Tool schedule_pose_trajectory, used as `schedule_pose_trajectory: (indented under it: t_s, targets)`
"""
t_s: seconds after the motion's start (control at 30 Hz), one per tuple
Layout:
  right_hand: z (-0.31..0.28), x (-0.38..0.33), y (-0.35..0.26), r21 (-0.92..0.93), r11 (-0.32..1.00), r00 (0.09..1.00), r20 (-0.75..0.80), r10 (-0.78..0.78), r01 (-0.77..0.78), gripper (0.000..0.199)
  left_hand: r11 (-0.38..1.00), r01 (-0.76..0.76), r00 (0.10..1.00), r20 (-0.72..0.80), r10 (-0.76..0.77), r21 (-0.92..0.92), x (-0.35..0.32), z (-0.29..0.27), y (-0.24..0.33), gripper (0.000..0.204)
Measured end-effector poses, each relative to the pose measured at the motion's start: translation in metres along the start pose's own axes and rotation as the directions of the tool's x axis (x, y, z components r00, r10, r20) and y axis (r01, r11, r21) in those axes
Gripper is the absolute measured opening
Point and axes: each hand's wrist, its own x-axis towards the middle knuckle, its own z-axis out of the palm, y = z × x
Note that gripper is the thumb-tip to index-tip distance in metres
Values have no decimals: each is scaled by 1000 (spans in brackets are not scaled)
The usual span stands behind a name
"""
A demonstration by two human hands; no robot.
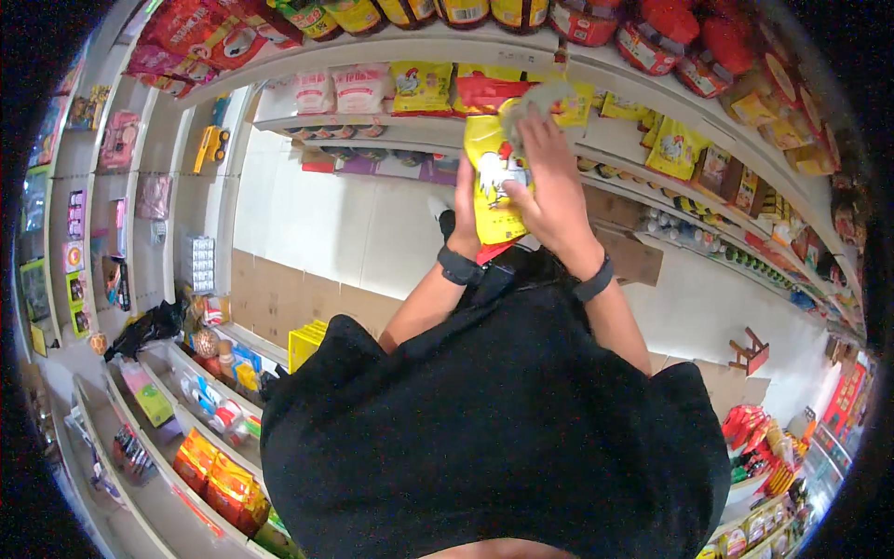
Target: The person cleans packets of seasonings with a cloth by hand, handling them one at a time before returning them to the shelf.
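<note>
A yellow bag (498, 210) with a red band and a white rooster picture is held upright in front of the shelves. My left hand (465, 207) grips its left edge. My right hand (551, 186) has a greyish cloth (549, 94) under its fingers, pressed against the bag's upper right corner, while its thumb lies across the bag's front. Similar yellow bags (422, 87) stand on the shelf behind, beside pink-and-white bags (363, 89). Each wrist wears a dark band.
Jars and bottles (463, 11) line the shelf above. Lower shelves carry rows of small goods (712, 247). Flattened cardboard (307, 296) lies on the floor, with a yellow crate (305, 345) at left and a small wooden stool (750, 352) at right. More stocked shelves (168, 373) run along the left.
</note>
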Motion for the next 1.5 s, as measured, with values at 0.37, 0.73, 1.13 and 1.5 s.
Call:
schedule_pose_trajectory:
  t_s: [0.37,0.73,1.13,1.5]
  targets:
    - [-5,-35,-44,170,963,941,233,-244,208,77,990,-8,981,-194,-20,-141,-15,-87,3,63]
    - [-13,-37,5,115,993,995,99,-27,16,75,987,-158,976,-149,158,11,11,25,8,60]
    - [-12,8,-13,87,992,995,25,-97,95,60,977,-63,987,-132,91,203,0,15,-2,63]
    - [-5,-46,-32,179,974,957,230,-178,138,79,962,-164,968,-152,199,218,3,-5,12,59]
